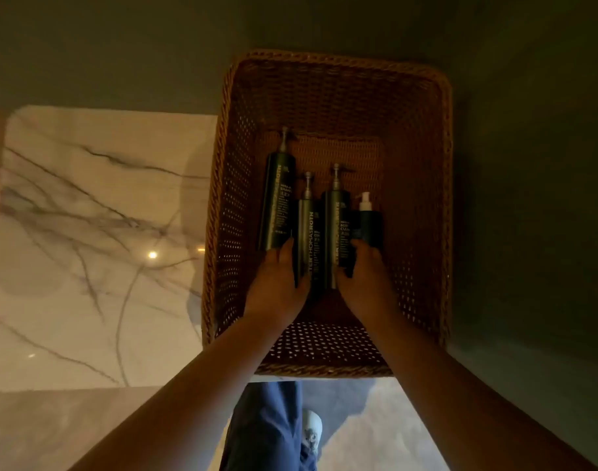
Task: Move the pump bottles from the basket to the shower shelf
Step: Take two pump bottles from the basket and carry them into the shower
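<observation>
Marble flooring (87,232) borders a wicker basket (223,205) holding four pump bottles (338,229) lying flat. Left hand (277,283) and right hand (365,280) each curl a grip around bottle bases; closure unclear.

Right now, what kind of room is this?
Probably a bathroom, dimly lit. The cues: veined marble surfaces, and a wicker basket holding four pump bottles of toiletries, which both hands reach for. No shower shelf is in view.

Four dark pump bottles (306,212) lay side by side in the wicker basket (440,198); their bases were touched by the left hand (277,283) and right hand (365,280).
</observation>
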`<state>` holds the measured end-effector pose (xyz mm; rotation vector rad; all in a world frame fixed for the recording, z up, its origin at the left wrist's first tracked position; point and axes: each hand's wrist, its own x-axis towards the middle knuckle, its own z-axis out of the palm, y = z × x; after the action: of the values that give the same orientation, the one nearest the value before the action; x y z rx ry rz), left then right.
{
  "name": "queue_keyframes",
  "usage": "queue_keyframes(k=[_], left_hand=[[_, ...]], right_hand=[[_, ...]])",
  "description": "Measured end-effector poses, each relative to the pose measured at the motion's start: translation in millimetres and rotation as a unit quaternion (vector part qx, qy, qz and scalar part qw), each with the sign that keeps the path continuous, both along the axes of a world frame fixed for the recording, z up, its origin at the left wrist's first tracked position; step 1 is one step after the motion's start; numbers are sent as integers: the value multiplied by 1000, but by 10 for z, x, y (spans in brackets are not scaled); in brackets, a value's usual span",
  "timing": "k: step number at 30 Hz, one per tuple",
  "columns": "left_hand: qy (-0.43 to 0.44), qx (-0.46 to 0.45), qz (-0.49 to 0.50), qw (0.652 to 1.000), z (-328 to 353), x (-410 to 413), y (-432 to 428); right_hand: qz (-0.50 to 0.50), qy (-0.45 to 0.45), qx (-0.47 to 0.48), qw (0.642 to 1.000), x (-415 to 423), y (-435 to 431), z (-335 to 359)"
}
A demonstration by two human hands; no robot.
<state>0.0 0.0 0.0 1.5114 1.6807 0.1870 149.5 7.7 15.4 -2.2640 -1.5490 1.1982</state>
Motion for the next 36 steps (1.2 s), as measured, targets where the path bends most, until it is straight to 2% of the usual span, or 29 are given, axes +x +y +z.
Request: queue_keyframes(k=[5,20,33,36], left_hand=[[-29,-10,27,999,-319,138,66],[-46,-37,10,998,-676,294,-40],[17,7,42,999,-664,218,29],[28,2,23,999,-726,235,44]], right_hand=[[7,10,13,1000,-6,66,-341],[0,-77,80,994,-28,143,-701],[20,-127,92,987,-73,139,-758],[20,-94,65,993,-85,173,-771]])
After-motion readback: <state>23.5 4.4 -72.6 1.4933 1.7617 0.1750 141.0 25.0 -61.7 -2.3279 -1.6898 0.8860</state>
